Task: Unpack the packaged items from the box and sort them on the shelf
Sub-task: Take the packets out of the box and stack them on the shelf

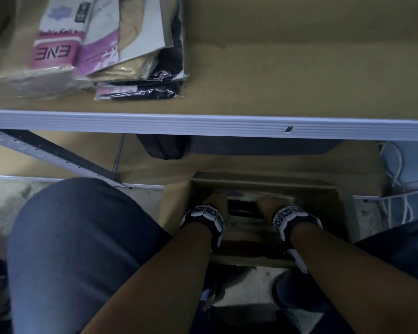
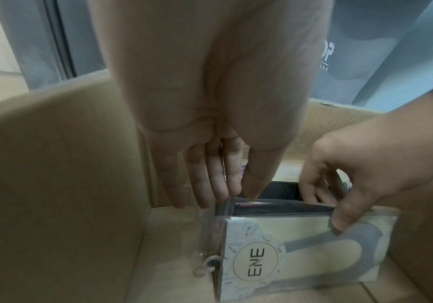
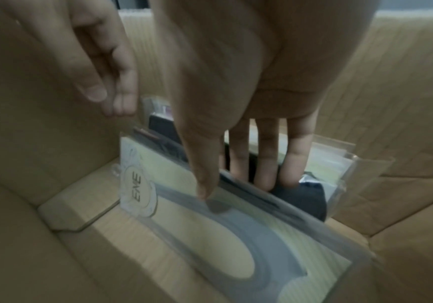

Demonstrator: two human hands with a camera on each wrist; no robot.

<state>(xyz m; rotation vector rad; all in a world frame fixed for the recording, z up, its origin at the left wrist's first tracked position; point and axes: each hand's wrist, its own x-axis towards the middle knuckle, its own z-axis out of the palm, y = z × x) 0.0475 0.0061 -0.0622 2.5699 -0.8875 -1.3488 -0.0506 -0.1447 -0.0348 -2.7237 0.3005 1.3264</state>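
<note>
Both forearms reach down at six o'clock of the head view into the cardboard box [image 1: 340, 201] on the floor, below the shelf [image 1: 203, 124].

Inside it, the ENE packet [image 2: 301, 252], a clear sleeve with a pale printed card, stands on edge, leaning against darker packets [image 3: 303, 196] behind it. Its long axis runs left to right across the box, printed face toward the person, hanger end at nine o'clock in the left wrist view.

Left hand [image 2: 210, 176] comes down with fingers straight and close together, tips at the packet's top left corner; whether they pinch it I cannot tell. Right hand [image 3: 238, 147] pinches the top edge, thumb on the front face and fingers behind. Taking it at both ends probably keeps the floppy sleeve flat for lifting.

Sorted packets [image 1: 101, 51] already lie on the shelf at eleven o'clock.
</note>
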